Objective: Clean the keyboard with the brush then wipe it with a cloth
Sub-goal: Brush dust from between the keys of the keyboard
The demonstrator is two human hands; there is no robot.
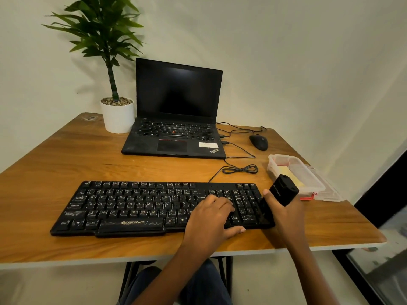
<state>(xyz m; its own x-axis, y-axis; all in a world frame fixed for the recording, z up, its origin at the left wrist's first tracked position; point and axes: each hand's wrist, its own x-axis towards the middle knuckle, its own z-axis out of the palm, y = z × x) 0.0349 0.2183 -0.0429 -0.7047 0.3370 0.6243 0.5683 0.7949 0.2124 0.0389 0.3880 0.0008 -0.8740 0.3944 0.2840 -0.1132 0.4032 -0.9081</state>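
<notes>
The left hand [212, 213] is lying flat on the keyboard [136, 208] while the right hand [286, 214] is gripping the brush [284, 190]; hard strokes could be shoving the keyboard sideways.

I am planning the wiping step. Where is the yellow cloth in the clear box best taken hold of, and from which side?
Probably from above: the yellow cloth lies flat inside the open clear box, and the walls of the box block the sides. Pinch its far visible part, since the brush held in the right hand hides its near end.
</notes>
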